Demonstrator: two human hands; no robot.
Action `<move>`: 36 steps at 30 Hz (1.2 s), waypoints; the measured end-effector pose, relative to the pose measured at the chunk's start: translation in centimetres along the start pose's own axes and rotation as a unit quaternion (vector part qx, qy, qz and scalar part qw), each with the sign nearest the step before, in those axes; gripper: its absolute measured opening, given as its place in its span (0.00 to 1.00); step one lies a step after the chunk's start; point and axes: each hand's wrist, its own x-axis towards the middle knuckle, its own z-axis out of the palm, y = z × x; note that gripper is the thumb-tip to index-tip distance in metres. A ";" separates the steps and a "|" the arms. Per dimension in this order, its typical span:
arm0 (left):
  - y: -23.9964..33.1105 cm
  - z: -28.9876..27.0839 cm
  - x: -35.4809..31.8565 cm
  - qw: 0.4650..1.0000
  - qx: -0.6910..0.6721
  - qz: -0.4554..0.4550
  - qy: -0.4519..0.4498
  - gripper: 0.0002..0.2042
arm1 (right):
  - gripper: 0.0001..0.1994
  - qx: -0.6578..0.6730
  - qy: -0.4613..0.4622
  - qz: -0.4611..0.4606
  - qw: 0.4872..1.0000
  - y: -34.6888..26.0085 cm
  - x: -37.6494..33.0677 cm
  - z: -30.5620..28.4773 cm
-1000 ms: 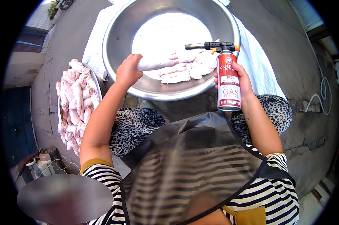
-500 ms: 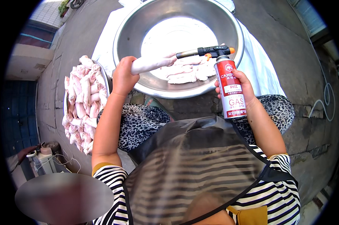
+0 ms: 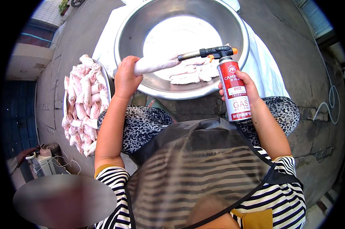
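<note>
My left hand (image 3: 129,78) is closed round one end of a pale pig's trotter (image 3: 154,65), which points to the right over the near part of a wide steel basin (image 3: 195,94). A gas torch (image 3: 234,91) with a red and white canister stands nearly upright in my right hand (image 3: 251,87), fingers wrapped round the can. Its black head has orange parts, and the metal nozzle (image 3: 190,56) points left at the trotter's far end. No flame can be made out in the glare. Several singly laid trotters (image 3: 185,75) lie in the basin beneath the torch.
At my left, an oval metal tub (image 3: 110,82) is heaped with pig's trotters (image 3: 82,99). White cloth (image 3: 262,63) spreads under the basin. A pale hose (image 3: 330,108) lies coiled on the paving at the right. Appliances with cords (image 3: 46,164) stand behind on the left.
</note>
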 end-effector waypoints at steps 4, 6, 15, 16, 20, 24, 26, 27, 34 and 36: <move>-0.4 0.0 -0.1 1.000 0.010 0.008 0.010 0.22 | 0.29 -0.014 0.006 0.006 1.000 -0.1 0.0 0.1; -0.5 -0.1 0.0 1.000 0.015 0.015 0.015 0.22 | 0.29 -0.032 0.010 0.011 0.999 -0.1 0.1 -0.1; -0.4 -0.4 0.2 0.998 0.022 0.054 -0.003 0.21 | 0.29 -0.046 0.030 0.030 0.998 0.0 0.2 -0.8; -0.3 -0.4 0.2 0.998 0.019 0.057 -0.004 0.21 | 0.29 -0.049 0.032 0.031 0.998 0.0 0.2 -0.9; -0.3 -0.4 0.3 0.998 0.005 0.061 -0.011 0.21 | 0.29 -0.023 0.020 0.030 0.999 0.1 0.2 -1.1; -0.5 -0.4 0.1 0.998 -0.009 0.054 -0.023 0.21 | 0.28 0.007 0.013 0.031 0.999 0.0 0.2 -1.1; -0.5 -0.4 0.0 0.998 -0.014 0.054 -0.027 0.21 | 0.28 0.021 0.011 0.040 0.999 -0.1 0.2 -1.4; -0.5 -0.5 0.0 0.998 -0.016 0.054 -0.029 0.21 | 0.28 0.022 0.009 0.040 0.999 0.0 0.2 -1.5; -0.5 -0.5 -0.1 0.997 -0.028 0.058 -0.037 0.21 | 0.28 0.035 0.003 0.046 0.998 -0.2 0.1 -1.5; -0.5 -0.5 -0.1 0.997 -0.029 0.057 -0.035 0.21 | 0.28 0.038 0.003 0.047 0.998 -0.2 0.1 -1.5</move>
